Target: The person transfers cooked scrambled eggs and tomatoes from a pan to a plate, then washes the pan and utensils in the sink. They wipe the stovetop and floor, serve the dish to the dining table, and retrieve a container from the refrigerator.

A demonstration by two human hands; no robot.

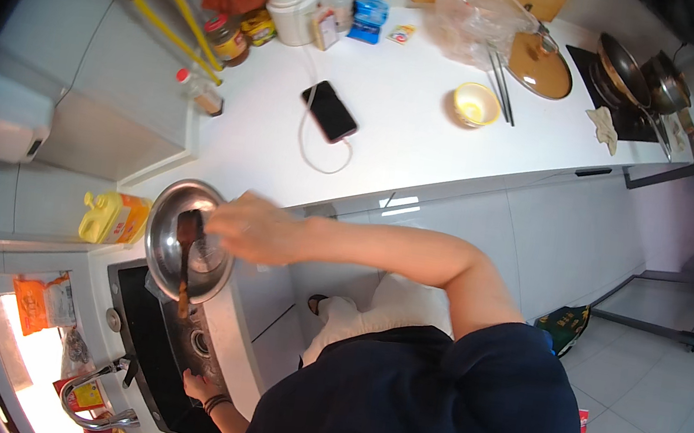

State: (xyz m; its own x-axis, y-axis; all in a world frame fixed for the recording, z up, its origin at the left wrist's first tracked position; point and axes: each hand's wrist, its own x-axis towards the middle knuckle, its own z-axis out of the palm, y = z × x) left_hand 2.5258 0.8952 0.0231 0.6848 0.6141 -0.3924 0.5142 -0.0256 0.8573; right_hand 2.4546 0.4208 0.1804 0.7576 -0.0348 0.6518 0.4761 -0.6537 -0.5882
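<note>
My right hand [256,229] reaches across to a stainless steel bowl [161,238], its blurred fingers curled over the near rim. Whether they grip the rim or something inside cannot be made out. In the bowl lies a dark spatula [189,232], whose wooden handle sticks out past the lower rim. The bowl sits at the counter corner and overhangs part of the black sink [152,322]. Down in that sink is my left hand [201,386], with dark bands on the wrist, close to the drain [199,343]. Its fingertips are too small to read.
A yellow jug [116,219] stands beside the bowl, and a faucet [80,398] arches by the sink. On the white counter [249,158] are a charging phone [329,111], a yellow-rimmed bowl [476,105], chopsticks [502,86], a glass lid [541,68] and pans [625,72].
</note>
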